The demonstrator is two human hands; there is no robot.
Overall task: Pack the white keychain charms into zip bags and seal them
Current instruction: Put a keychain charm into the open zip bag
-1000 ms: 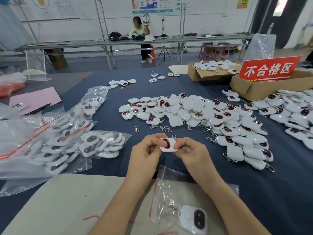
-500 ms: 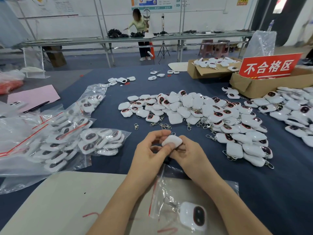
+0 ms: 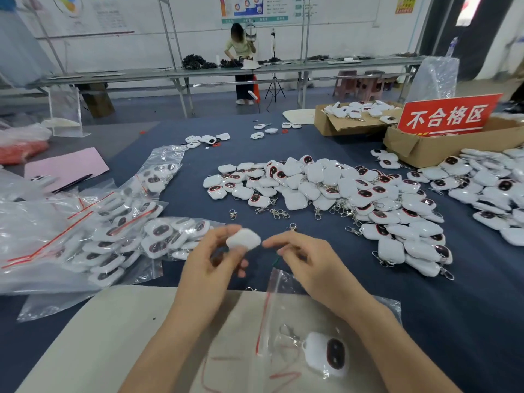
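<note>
Your left hand (image 3: pixel 215 259) is pinching one white charm (image 3: pixel 243 241) between thumb and fingertips, holding it above the blue worktop (image 3: pixel 425 321); the charm is showing blurred. Your right hand (image 3: pixel 309 265) is hovering just beside it with fingers loosely bent, gripping nothing, its fingertips near the charm but not touching it. Under your wrists a clear zip bag (image 3: pixel 286 313) with a red strip is lying on a pale board (image 3: pixel 113 336), and a bagged charm (image 3: pixel 326 354) with a dark face is lying inside it with its clasp. A heap of loose charms (image 3: pixel 326 191) is lying ahead on the worktop, and a second heap (image 3: pixel 487 194) is lying to the right. Filled bags (image 3: pixel 113 236) are lying to your left. A cardboard box (image 3: pixel 442 148) carrying a red sign (image 3: pixel 448 116) is standing at the far right.
</note>
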